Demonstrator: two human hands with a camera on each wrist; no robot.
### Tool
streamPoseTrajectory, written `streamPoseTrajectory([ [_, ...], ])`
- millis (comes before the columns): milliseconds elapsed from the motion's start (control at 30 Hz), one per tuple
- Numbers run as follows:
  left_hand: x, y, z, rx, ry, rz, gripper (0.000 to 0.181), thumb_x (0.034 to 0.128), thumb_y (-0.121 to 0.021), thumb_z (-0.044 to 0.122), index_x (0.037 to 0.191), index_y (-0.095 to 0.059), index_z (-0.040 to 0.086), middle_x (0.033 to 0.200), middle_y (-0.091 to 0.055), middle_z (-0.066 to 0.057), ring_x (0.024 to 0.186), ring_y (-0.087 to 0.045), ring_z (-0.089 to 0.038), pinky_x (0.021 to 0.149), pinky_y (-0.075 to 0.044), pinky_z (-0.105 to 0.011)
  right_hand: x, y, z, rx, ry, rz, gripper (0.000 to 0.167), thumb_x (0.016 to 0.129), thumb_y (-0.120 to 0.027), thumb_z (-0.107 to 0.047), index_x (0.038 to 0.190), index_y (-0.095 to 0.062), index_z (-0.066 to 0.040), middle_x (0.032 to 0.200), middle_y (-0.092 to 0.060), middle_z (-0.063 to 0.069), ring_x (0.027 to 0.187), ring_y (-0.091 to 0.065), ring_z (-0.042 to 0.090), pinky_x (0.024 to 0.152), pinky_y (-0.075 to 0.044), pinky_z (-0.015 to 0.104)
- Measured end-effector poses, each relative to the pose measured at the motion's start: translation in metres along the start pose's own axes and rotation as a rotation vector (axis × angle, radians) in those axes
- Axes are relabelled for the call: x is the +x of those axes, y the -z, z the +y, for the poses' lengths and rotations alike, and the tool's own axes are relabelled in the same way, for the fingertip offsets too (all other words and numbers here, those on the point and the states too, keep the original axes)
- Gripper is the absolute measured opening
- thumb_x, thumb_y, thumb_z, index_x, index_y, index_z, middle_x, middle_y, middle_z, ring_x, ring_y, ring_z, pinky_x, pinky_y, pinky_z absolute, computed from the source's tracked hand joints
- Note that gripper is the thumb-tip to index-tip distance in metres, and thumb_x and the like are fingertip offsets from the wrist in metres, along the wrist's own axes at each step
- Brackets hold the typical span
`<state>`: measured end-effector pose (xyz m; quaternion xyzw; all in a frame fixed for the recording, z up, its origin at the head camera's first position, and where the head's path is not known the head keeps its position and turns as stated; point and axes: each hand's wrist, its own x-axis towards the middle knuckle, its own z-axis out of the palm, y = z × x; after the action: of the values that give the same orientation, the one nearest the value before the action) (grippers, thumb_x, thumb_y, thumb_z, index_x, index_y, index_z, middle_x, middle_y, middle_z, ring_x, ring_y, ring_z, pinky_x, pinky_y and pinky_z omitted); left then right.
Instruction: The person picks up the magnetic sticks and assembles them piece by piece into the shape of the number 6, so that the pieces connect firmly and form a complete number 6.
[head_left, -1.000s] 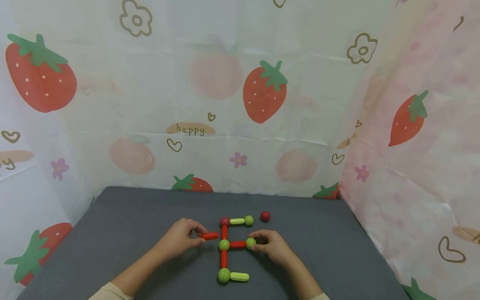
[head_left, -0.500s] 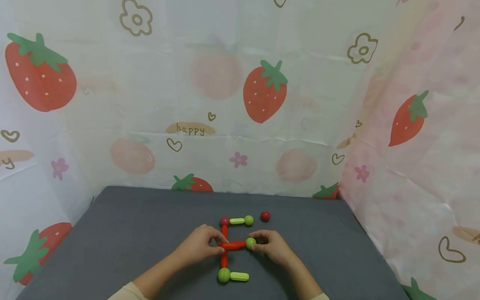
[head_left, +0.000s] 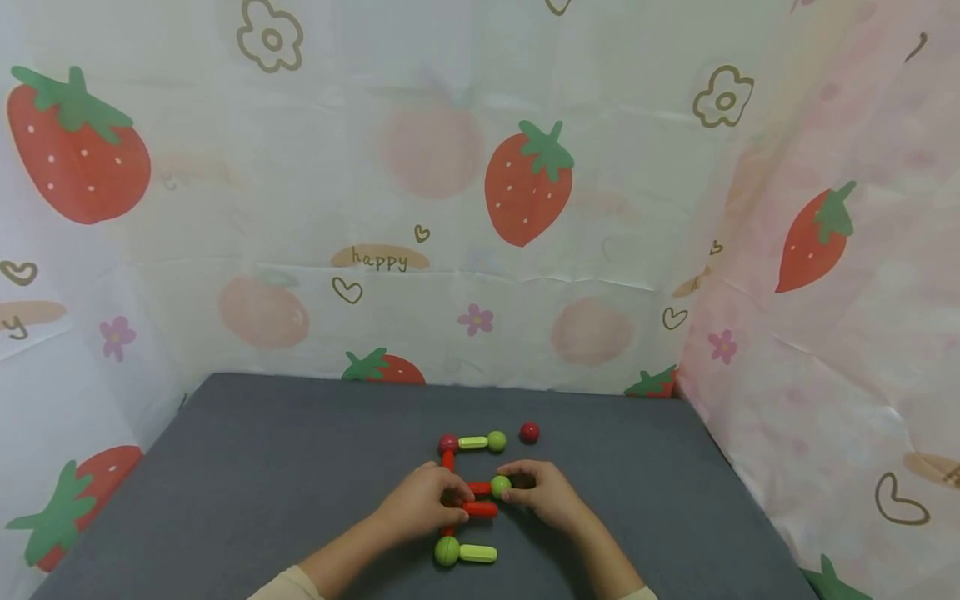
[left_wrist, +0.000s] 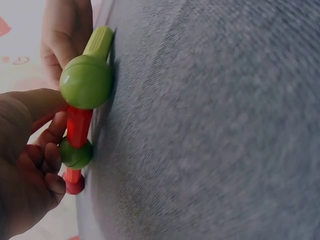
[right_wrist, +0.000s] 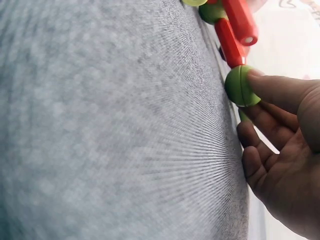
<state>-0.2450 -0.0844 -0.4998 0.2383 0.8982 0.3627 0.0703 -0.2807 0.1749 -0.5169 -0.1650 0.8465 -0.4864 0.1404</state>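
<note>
My left hand [head_left: 423, 504] pinches one end of a red magnetic rod [head_left: 481, 509], which juts to the right above the table, just in front of the middle arm of a ball-and-rod figure. That arm is another red rod [head_left: 479, 487] ending in a green ball [head_left: 501, 487]. The right hand [head_left: 551, 496] pinches this ball between thumb and fingers, as the right wrist view also shows. In the left wrist view, the figure's spine runs from a near green ball [left_wrist: 86, 82] through a red rod [left_wrist: 79, 127] to a middle green ball [left_wrist: 76, 154], which my left hand hides in the head view.
A yellow-green rod [head_left: 477, 553] extends from the near ball. At the far corner, a red ball [head_left: 448, 443] joins a pale green rod [head_left: 472, 442] and green ball [head_left: 497, 442]. A loose red ball [head_left: 529, 432] lies to its right on the grey table [head_left: 300, 433].
My left hand has carried the red rod rightward, across the spine, and then nearer to me, in front of the middle arm. The right hand has stayed on its green ball.
</note>
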Motion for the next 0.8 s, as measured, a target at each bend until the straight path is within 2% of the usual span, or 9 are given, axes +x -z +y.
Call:
streamPoseTrajectory([
  [167,0.002,-0.004,0.002,0.041,0.027,0.001,0.013,0.0838,-0.086,0.027,0.095,-0.081,0.027,0.082,-0.069,0.022,0.086,-0.051,-0.007,0.075,-0.047,-0.03,0.0,0.0,0.0,0.004,-0.01,-0.003,0.038,0.091,-0.079,-0.017,0.126,-0.071,-0.005,0.117,-0.073,0.006,0.098,-0.065,0.015,0.078,-0.053,0.032],
  [633,0.002,-0.01,0.007,0.221,-0.081,0.073,0.013,0.0795,-0.089,0.025,0.091,-0.083,0.025,0.079,-0.067,0.02,0.076,-0.047,-0.004,0.069,-0.044,-0.025,-0.002,-0.001,-0.003,0.002,0.008,0.009,0.038,0.09,-0.08,-0.017,0.126,-0.071,-0.004,0.118,-0.073,0.009,0.1,-0.066,0.015,0.079,-0.053,0.031],
  [800,0.003,-0.013,0.007,0.283,-0.087,0.091,0.011,0.0793,-0.089,0.026,0.089,-0.083,0.027,0.077,-0.066,0.022,0.075,-0.045,-0.005,0.069,-0.041,-0.026,-0.002,-0.001,-0.002,-0.012,0.002,0.009,0.038,0.09,-0.079,-0.018,0.126,-0.072,-0.006,0.118,-0.073,0.007,0.098,-0.065,0.014,0.076,-0.052,0.03],
])
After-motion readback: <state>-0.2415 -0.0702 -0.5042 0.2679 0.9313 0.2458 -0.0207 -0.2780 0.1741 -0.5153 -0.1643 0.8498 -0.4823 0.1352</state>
